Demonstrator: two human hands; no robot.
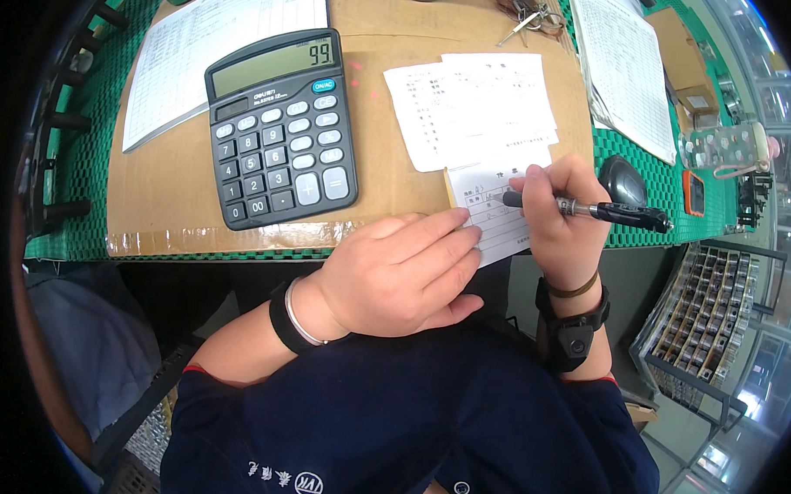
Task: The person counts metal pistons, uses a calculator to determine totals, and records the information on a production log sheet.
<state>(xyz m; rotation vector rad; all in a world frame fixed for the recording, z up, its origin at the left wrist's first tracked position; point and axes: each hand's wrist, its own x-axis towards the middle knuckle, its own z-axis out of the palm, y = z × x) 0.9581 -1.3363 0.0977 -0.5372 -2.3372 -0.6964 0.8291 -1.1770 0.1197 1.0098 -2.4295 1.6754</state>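
My right hand (564, 220) grips a black pen (623, 215), its tip end over a small pad of printed slips (492, 231) at the near edge of the board. Handwriting shows in the pad's upper rows. My left hand (403, 273) lies with fingers stretched out, fingertips against the pad's left side and the thumb apart below. Just beyond the pad are several loose white slips (474, 110), overlapping one another. A large black calculator (264, 133) sits left of them, tilted slightly, with digits on its display.
Brown cardboard (385, 181) covers the green mat (621, 150). Written sheets lie at the far left (193, 57) and right (624, 76). Keys (530, 21) lie at the back. On the right are a black mouse (622, 181), an orange-edged device (694, 193), a bottle (721, 147) and a rack of metal parts (707, 314).
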